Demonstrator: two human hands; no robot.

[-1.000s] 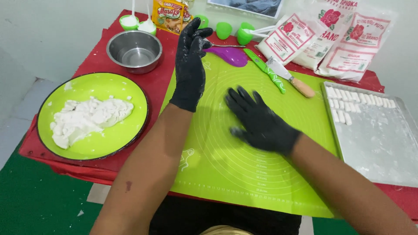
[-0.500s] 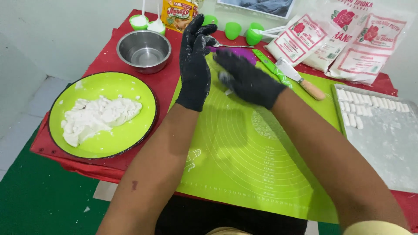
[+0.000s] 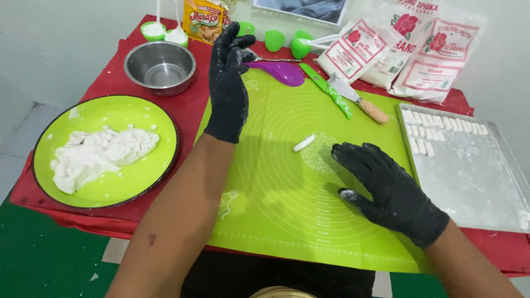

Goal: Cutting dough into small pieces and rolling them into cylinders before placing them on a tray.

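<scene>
Both my hands wear black gloves. My left hand [image 3: 229, 83] is raised upright over the far left part of the green silicone mat [image 3: 276, 221], fingers straight and apart, holding nothing. My right hand [image 3: 383, 187] lies palm down on the right side of the mat, fingers spread, some white flour on the thumb. A small white dough stick [image 3: 304, 143] rests on the mat just left of my right fingertips, not touched. A green plate [image 3: 138, 182] at the left carries a lump of white dough [image 3: 99, 154].
A metal tray [image 3: 475, 187] at the right holds rows of dough sticks [image 3: 436, 127]. At the back stand a steel bowl [image 3: 160, 66], a purple scoop [image 3: 281, 72], a green knife [image 3: 326, 88], a wooden-handled scraper [image 3: 359, 102], flour bags [image 3: 403, 44], small green cups [image 3: 274, 40] and a yellow packet [image 3: 203, 19].
My right hand went forward to the left hand, then came back down to the right side of the mat. A small dough stick now lies on the mat. The left hand stayed raised.
</scene>
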